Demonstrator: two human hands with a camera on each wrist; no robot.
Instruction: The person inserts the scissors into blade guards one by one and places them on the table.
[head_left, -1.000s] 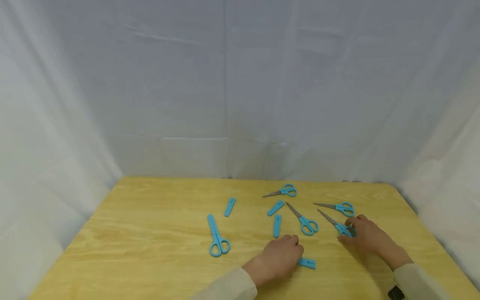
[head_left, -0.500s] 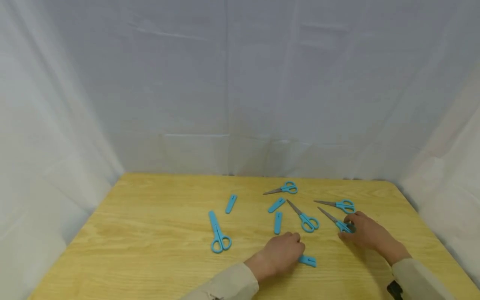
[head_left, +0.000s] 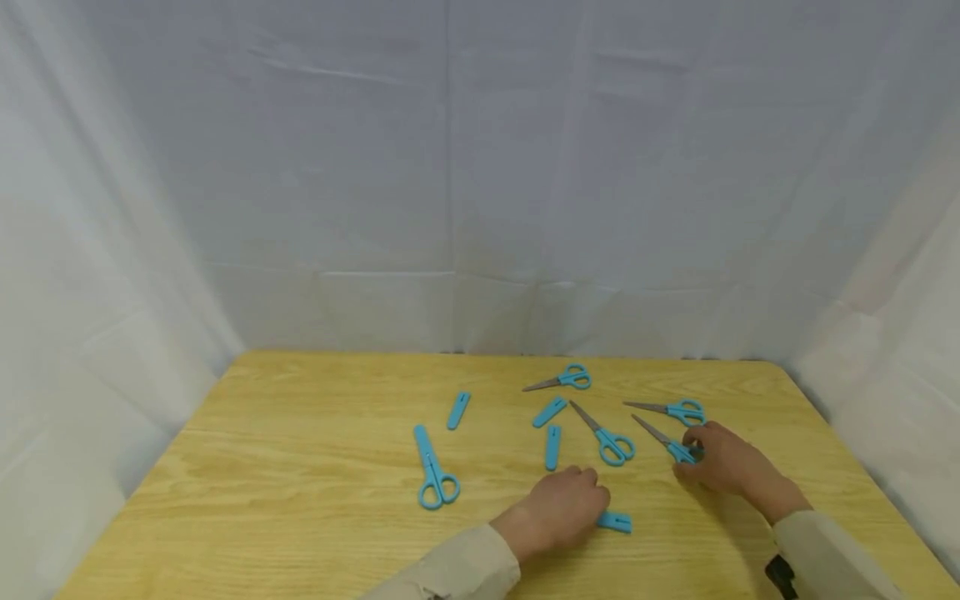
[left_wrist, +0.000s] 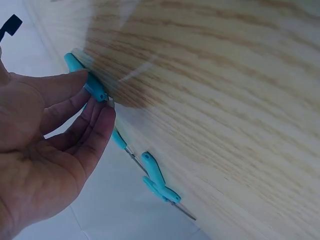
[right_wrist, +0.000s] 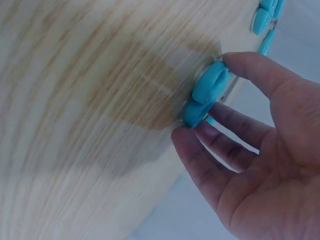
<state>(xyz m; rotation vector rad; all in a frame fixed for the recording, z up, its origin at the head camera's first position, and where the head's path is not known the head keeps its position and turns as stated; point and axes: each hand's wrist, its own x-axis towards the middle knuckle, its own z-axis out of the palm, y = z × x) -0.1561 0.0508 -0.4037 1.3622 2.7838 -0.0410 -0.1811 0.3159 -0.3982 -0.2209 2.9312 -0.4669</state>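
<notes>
In the head view my left hand (head_left: 558, 510) pinches a blue scissors cover (head_left: 617, 522) lying at the front of the table, its slotted end sticking out to the right. The left wrist view has the thumb and fingertips at either side of that cover (left_wrist: 95, 87). Farther right, my right hand (head_left: 727, 462) holds the blue handles of a pair of scissors (head_left: 678, 452), whose bare blades point away to the left. Seen from the right wrist, thumb and fingers bracket the handle loops (right_wrist: 207, 90), close to the wood. The palm hides none of the blades in the head view.
Uncovered scissors lie behind (head_left: 686, 412), mid-table (head_left: 617, 448) and at the back (head_left: 576, 377). Loose covers (head_left: 552, 447) rest nearby, one farther left (head_left: 459, 411). Covered scissors (head_left: 435, 479) lie left of my hands. A pale curtain (head_left: 487, 208) encloses the wooden table (head_left: 300, 533).
Both hands keep nearly the same places, the left at the cover and the right at the scissors handles. The whole head view shifts slightly.
</notes>
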